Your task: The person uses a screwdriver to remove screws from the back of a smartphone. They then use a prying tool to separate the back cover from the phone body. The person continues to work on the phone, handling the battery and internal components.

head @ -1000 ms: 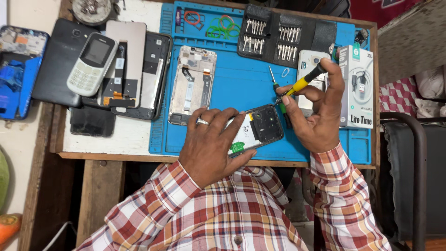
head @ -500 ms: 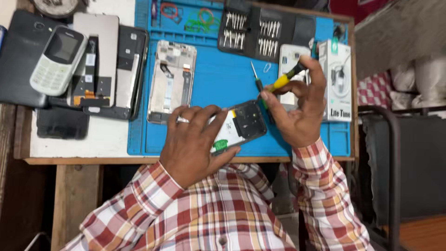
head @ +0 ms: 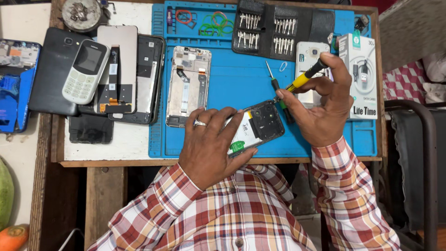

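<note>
Bits in black case

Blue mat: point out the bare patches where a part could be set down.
The blue mat is bare between the phone frame and the loose screwdriver, below the bit case. A strip lies under the white box. The left board, with the keypad phone, is crowded.

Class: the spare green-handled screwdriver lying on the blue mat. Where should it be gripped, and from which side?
Grip the green-handled screwdriver by its thick dark handle, coming from above on the far side. The thin shaft points away toward the bit case, and the right hand crowds the handle's near end.
</note>
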